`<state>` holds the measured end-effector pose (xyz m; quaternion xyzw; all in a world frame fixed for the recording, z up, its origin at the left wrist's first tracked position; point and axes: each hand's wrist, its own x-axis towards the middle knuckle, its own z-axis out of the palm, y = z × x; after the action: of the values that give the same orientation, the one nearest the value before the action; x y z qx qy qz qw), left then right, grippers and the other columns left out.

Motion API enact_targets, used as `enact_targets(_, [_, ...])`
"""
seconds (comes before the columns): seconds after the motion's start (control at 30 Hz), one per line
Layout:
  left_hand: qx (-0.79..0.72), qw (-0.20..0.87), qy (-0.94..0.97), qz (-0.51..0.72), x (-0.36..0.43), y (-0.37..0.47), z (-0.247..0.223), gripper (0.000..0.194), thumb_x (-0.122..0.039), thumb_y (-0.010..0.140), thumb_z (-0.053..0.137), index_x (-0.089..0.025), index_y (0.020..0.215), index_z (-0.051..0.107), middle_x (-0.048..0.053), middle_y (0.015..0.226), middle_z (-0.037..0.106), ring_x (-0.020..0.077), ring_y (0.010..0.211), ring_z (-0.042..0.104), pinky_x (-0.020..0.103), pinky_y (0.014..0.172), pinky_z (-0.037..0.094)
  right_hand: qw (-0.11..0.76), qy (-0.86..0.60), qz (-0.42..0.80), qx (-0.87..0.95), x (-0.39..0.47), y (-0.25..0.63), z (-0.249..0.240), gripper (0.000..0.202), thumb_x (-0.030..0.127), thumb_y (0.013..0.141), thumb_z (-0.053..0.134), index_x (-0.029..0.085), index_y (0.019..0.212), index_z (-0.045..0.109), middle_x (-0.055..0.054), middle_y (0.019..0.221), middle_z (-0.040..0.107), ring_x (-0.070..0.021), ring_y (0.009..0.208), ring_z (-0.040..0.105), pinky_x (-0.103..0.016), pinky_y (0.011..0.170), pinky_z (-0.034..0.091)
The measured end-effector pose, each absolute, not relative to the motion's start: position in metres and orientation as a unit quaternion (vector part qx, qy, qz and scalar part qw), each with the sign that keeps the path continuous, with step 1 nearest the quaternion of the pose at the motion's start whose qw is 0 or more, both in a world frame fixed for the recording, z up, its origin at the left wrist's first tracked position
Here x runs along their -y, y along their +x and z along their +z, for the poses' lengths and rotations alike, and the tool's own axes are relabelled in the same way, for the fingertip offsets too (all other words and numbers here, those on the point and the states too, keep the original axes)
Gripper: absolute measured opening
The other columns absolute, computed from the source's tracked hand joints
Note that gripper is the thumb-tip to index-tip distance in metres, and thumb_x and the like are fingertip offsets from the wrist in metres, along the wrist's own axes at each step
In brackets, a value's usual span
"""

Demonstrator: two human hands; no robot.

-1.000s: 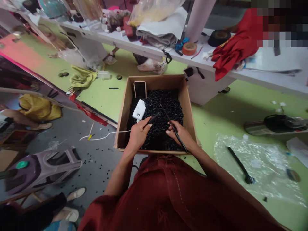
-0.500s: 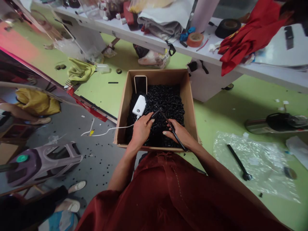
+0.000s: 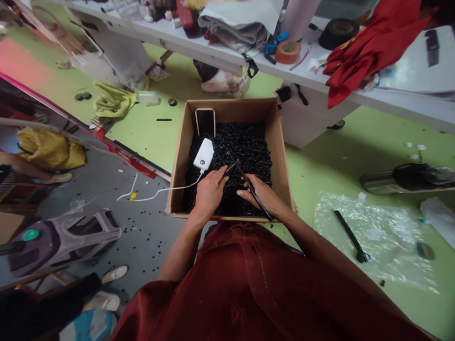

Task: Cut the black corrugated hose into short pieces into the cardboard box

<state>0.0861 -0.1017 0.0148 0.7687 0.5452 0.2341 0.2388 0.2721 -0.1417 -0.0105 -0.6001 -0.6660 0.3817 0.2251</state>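
My left hand [image 3: 209, 193] is closed with thumb and forefinger pinched on a short black ridged strip [image 3: 233, 166]. My right hand [image 3: 263, 193] has its fingers wrapped round a long thin black strip [image 3: 261, 206], which slants from the box middle down to its near edge. The two strips meet or cross near their far ends. Both hands are over an open cardboard box [image 3: 285, 166] heaped with small shiny black pieces [image 3: 245, 137]. A white power bank [image 3: 204, 154] with a plugged-in white cable [image 3: 167, 189] lies on the heap, beside a phone [image 3: 205, 122] leaning on the back wall.
A white shelf [image 3: 309, 71] runs behind the box, bearing orange tape [image 3: 287, 51] and red cloth [image 3: 369, 57]. Clear plastic [image 3: 394, 246] with a black strip [image 3: 350, 234] lies right, near a flask [image 3: 380, 180]. A stool [image 3: 74, 237] and another person's feet [image 3: 106, 301] are left.
The whole view has shifted slightly. My hands keep almost the same pose, and the long strip has tilted a little against the short one.
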Motion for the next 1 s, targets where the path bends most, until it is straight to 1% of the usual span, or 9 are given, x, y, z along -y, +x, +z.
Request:
enact_targets(0.13, [-0.539,0.234,0.777,0.225,0.1017,0.0872,0.0118,0.034,-0.022,0.090,0.050,-0.017,0.122,0.062,0.009,0.098,0.070,0.0173,0.087,0.065,0.028,0.080,0.050,0.223,-0.606,0.381,0.662,0.1417,0.2745,-0.0090,0.029,0.042,0.087,0.050,0.022,0.109,0.052,-0.008,0.098,0.063,-0.0233,0.086,0.059,-0.036,0.077,0.043])
enact_targets(0.27, [-0.537,0.226,0.786,0.205,0.1020,0.0901,0.0105,0.036,-0.022,0.091,0.049,-0.016,0.124,0.060,0.010,0.100,0.069,0.0187,0.090,0.065,0.029,0.080,0.050,0.214,-0.620,0.379,0.653,0.1420,0.2763,-0.0105,0.022,0.037,0.087,0.049,0.023,0.103,0.052,-0.006,0.093,0.063,-0.0216,0.081,0.060,-0.033,0.074,0.042])
enact_targets(0.37, [-0.536,0.222,0.791,0.191,0.1020,0.0914,0.0098,0.036,-0.023,0.091,0.048,-0.015,0.125,0.059,0.010,0.102,0.069,0.0192,0.090,0.065,0.029,0.080,0.050,0.207,-0.632,0.378,0.644,0.1427,0.2766,-0.0107,0.019,0.034,0.085,0.050,0.023,0.100,0.052,-0.005,0.089,0.063,-0.0211,0.079,0.060,-0.031,0.071,0.042])
enact_targets(0.53, [-0.536,0.223,0.794,0.179,0.1013,0.0910,0.0089,0.037,-0.023,0.092,0.047,-0.015,0.126,0.058,0.011,0.103,0.068,0.0185,0.090,0.065,0.028,0.079,0.050,0.188,-0.650,0.374,0.635,0.1446,0.2753,-0.0100,0.017,0.030,0.083,0.049,0.022,0.097,0.053,-0.002,0.077,0.061,-0.0185,0.068,0.058,-0.028,0.066,0.040])
enact_targets(0.77, [-0.540,0.231,0.797,0.143,0.1009,0.0919,0.0102,0.038,-0.022,0.091,0.048,-0.015,0.126,0.058,0.011,0.104,0.069,0.0196,0.088,0.066,0.029,0.077,0.050,0.206,-0.656,0.349,0.637,0.1432,0.2748,-0.0149,0.012,0.029,0.084,0.047,0.022,0.091,0.055,0.000,0.072,0.061,-0.0162,0.063,0.058,-0.025,0.065,0.039])
enact_targets(0.9, [-0.536,0.262,0.789,0.148,0.1013,0.0940,0.0126,0.037,-0.022,0.090,0.049,-0.015,0.124,0.060,0.011,0.109,0.068,0.0207,0.095,0.065,0.031,0.084,0.050,0.218,-0.658,0.347,0.632,0.1431,0.2770,-0.0134,0.013,0.031,0.084,0.048,0.023,0.089,0.055,-0.001,0.074,0.062,-0.0165,0.064,0.059,-0.026,0.066,0.040])
enact_targets(1.0, [-0.533,0.322,0.759,0.191,0.1000,0.0935,0.0158,0.035,-0.026,0.090,0.049,-0.016,0.120,0.062,0.009,0.115,0.067,0.0205,0.104,0.062,0.031,0.091,0.047,0.243,-0.668,0.351,0.610,0.1443,0.2810,-0.0133,0.014,0.034,0.084,0.049,0.023,0.089,0.055,0.000,0.070,0.061,-0.0157,0.061,0.058,-0.026,0.063,0.041])
